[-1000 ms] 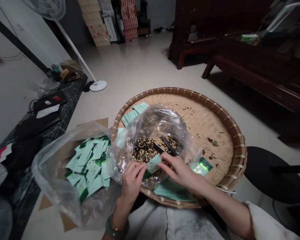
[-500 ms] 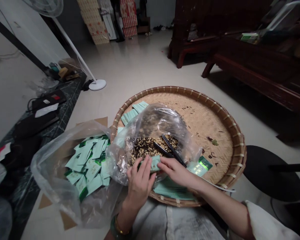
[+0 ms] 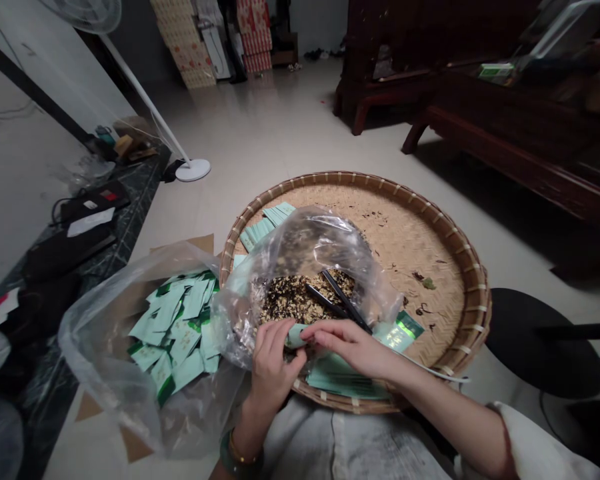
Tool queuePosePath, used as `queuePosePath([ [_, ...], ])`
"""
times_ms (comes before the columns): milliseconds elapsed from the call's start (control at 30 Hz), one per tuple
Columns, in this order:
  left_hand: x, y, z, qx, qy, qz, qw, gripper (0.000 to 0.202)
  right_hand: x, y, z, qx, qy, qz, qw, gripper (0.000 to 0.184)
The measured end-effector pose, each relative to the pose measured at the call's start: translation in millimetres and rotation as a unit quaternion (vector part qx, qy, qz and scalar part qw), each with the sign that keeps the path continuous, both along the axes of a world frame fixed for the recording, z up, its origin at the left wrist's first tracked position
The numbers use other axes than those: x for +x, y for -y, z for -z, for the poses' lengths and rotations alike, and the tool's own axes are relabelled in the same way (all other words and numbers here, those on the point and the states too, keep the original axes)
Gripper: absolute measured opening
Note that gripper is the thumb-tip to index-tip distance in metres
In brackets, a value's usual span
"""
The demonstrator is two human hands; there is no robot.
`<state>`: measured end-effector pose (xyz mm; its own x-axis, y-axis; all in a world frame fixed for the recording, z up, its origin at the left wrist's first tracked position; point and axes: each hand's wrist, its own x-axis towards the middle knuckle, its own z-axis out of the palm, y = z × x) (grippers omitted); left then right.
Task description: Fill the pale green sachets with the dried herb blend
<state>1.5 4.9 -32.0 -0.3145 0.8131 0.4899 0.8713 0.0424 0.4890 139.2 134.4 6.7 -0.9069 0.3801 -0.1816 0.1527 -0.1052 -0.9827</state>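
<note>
My left hand [image 3: 273,363] and my right hand [image 3: 353,347] are both closed on one small mint-green packet [image 3: 296,335], held between them at the near edge of a clear plastic bag [image 3: 310,250]. That bag holds dark and pale dried bits [image 3: 293,300], and black tongs [image 3: 340,301] rest in it. The bag lies in a round woven bamboo tray [image 3: 455,253]. More green packets lie flat under my right hand [image 3: 340,380], and a stack [image 3: 265,227] sits at the tray's far left.
A large clear bag with several green packets [image 3: 177,327] lies left of the tray on cardboard. A white fan stand [image 3: 193,170] and a dark shelf with cables [image 3: 85,220] are at the left. Dark wooden furniture [image 3: 505,133] and a black stool [image 3: 545,343] stand at the right.
My hands drew closer together on the green packet; the left hand's fingers went from a pinch, to lying over it, to curling round its left end.
</note>
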Motion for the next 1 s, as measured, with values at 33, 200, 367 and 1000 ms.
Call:
queuePosePath([
  [33,-1.9,-0.3,-0.1,0.007,-0.002,-0.013,1.0,0.039,0.0,-2.2,-0.9,-0.002,-0.007,0.027,1.0,0.035],
  [200,-11.8,-0.5,-0.5,0.025,-0.009,-0.041,0.999,0.035,-3.1,-11.3,13.7,0.222,0.028,0.083,0.971,0.024],
  [367,-13.8,0.9,0.9,0.033,-0.007,-0.057,0.998,0.036,-14.7,-1.6,27.0,0.418,0.126,-0.006,0.9,0.058],
  [1000,-17.9,-3.7,0.4,0.015,0.056,-0.066,0.996,0.04,-27.9,-8.5,43.0,0.426,0.115,-0.078,0.894,0.032],
])
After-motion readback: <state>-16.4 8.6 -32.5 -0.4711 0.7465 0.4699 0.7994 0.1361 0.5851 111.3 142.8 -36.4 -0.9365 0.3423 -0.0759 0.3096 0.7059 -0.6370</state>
